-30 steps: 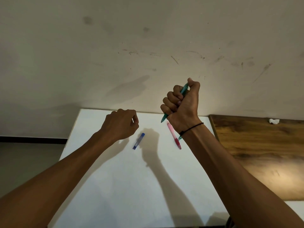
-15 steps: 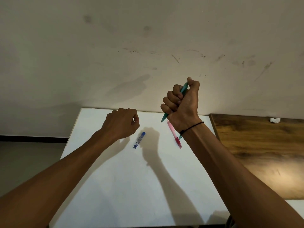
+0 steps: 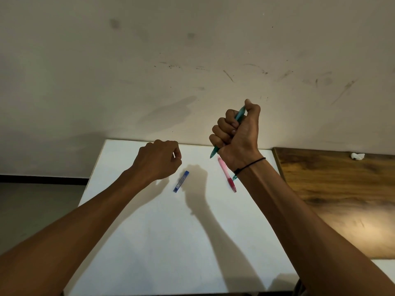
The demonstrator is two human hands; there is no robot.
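My right hand (image 3: pixel 237 133) is raised above the white table (image 3: pixel 149 242) and grips a teal pen (image 3: pixel 240 114) in a fist. The thumb sits on the pen's top end and the tip (image 3: pixel 212 155) points down to the left. My left hand (image 3: pixel 158 161) hovers low over the table's far part with its fingers curled and thumb against the forefinger; nothing shows in it. A small blue case (image 3: pixel 181 181) lies between the hands. A pink pen (image 3: pixel 226 174) lies under my right wrist, with a second teal tip (image 3: pixel 234 177) peeking out beside it.
A dark wooden table (image 3: pixel 342 199) adjoins the white one on the right, with a small crumpled white scrap (image 3: pixel 357 156) at its far edge. A scuffed pale wall (image 3: pixel 192 60) stands right behind both tables. Grey floor (image 3: pixel 38 206) shows to the left.
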